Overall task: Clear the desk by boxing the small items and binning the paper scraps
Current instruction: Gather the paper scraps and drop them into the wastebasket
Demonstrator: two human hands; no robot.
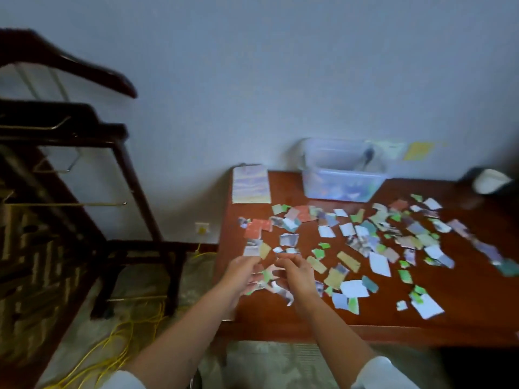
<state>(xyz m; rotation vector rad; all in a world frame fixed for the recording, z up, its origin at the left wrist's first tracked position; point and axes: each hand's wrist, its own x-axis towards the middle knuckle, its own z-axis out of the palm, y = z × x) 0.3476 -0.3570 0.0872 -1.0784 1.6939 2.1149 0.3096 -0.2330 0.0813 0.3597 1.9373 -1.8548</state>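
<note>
Scraps (379, 263) littered the whole worktop (280, 318), so the left hand (247, 272) and right hand (293, 273), both curled round a small bunch near its front left corner, probably did best to sweep together fuller handfuls before binning.

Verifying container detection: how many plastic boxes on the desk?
1. The clear box sits at the far edge of the desk by the wall, right of the notepad. None seems hidden.

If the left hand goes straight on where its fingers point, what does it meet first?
Probably the pale and tan paper scraps just beyond the left hand, then the red scraps. Motion blur leaves its height above the desk unclear.
</note>
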